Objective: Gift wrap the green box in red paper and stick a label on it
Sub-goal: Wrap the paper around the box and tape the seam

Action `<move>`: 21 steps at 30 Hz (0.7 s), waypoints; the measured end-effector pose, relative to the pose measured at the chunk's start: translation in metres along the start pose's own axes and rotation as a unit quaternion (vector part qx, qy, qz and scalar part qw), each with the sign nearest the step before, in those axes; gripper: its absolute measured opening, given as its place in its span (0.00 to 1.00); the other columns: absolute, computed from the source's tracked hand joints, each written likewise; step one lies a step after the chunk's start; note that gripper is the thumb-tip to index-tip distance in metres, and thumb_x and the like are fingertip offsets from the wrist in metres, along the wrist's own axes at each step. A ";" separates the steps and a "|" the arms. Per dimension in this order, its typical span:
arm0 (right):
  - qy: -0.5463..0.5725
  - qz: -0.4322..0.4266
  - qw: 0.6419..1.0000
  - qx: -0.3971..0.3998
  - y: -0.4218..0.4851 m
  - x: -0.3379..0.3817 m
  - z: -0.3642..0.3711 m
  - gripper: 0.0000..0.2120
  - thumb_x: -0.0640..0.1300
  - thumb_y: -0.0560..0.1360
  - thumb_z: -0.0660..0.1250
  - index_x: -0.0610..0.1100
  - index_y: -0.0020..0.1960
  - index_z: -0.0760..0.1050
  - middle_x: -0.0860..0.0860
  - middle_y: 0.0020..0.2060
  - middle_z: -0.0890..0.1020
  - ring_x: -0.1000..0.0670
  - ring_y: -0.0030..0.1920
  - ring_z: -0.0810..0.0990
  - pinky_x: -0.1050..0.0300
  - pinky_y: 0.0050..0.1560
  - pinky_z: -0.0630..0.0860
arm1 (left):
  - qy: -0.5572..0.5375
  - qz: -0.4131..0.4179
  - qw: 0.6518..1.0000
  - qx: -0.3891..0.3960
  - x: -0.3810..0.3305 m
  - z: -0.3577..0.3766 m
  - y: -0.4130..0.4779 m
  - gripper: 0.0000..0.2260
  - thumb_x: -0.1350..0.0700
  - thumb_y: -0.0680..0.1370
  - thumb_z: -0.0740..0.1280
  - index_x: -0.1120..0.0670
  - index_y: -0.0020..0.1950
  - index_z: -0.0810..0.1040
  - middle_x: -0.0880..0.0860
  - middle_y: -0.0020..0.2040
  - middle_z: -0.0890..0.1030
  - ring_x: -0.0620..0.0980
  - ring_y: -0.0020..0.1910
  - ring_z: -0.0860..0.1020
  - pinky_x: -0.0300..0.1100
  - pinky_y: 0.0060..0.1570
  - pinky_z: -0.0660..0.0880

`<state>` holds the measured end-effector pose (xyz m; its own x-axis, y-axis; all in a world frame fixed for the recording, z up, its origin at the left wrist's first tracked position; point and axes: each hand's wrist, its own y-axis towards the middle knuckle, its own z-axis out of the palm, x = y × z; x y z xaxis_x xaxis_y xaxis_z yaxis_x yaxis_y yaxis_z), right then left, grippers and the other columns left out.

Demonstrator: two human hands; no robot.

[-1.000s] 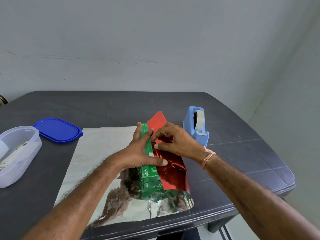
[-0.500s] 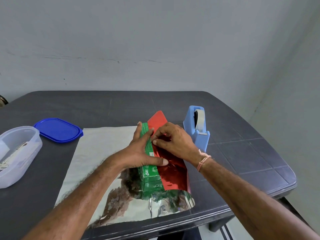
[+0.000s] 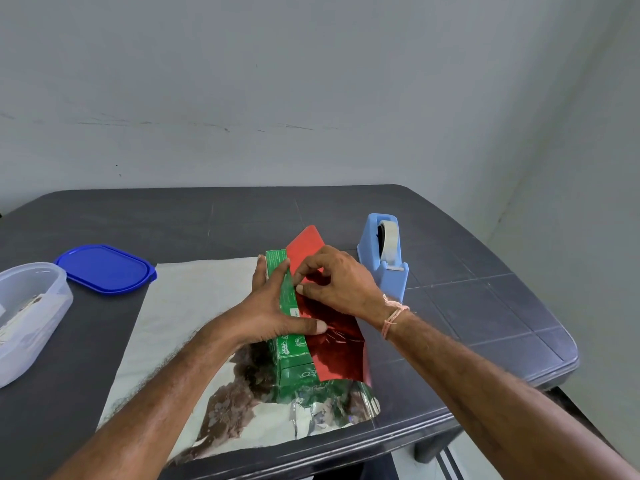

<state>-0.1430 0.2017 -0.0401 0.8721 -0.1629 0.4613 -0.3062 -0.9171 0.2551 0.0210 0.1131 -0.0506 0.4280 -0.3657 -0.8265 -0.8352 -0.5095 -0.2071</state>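
Note:
The green box (image 3: 294, 355) lies lengthwise on the silver underside of the wrapping sheet (image 3: 194, 306), which is spread over the dark table. The sheet's right part is folded up over the box and shows its shiny red paper face (image 3: 332, 344). My left hand (image 3: 273, 313) lies flat on the box with fingers straight and the thumb pressing the red edge. My right hand (image 3: 336, 282) sits on the red flap, its curled thumb and fingertips pinching at the flap's edge on the box top.
A light blue tape dispenser (image 3: 384, 254) stands just right of my right hand. A blue lid (image 3: 104, 268) lies at the left, with a clear plastic tub (image 3: 31, 317) holding papers beyond it. The table's front edge (image 3: 398, 431) runs close under the sheet.
My right hand has shifted slightly along the red flap's edge. The left hand and the box have stayed in place.

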 end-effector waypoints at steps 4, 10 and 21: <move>0.000 0.003 1.000 0.003 0.001 0.000 -0.001 0.09 0.57 0.72 0.73 0.62 0.52 0.81 0.59 0.50 0.78 0.56 0.51 0.79 0.43 0.52 0.81 | -0.007 -0.004 1.000 -0.008 -0.001 0.001 -0.002 0.63 0.42 0.63 0.82 0.44 0.83 0.40 0.47 0.79 0.26 0.46 0.81 0.38 0.45 0.77 0.50; 0.015 0.010 1.000 0.017 0.002 0.001 -0.005 0.18 0.56 0.73 0.75 0.61 0.62 0.80 0.57 0.51 0.79 0.56 0.50 0.79 0.47 0.52 0.81 | -0.013 -0.011 1.000 -0.017 -0.002 0.003 -0.004 0.64 0.41 0.62 0.82 0.45 0.83 0.38 0.48 0.80 0.28 0.47 0.81 0.37 0.45 0.77 0.48; -0.011 0.050 0.998 -0.028 0.010 0.008 0.003 0.13 0.58 0.74 0.73 0.59 0.57 0.80 0.58 0.45 0.79 0.56 0.46 0.79 0.53 0.46 0.80 | -0.022 -0.007 0.999 -0.024 0.000 0.004 -0.004 0.66 0.40 0.61 0.82 0.45 0.83 0.36 0.48 0.81 0.31 0.47 0.81 0.37 0.46 0.77 0.47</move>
<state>-0.1376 0.1903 -0.0369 0.8441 -0.2606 0.4685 -0.4119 -0.8747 0.2555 0.0233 0.1184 -0.0512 0.4233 -0.3237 -0.8462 -0.8110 -0.5518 -0.1946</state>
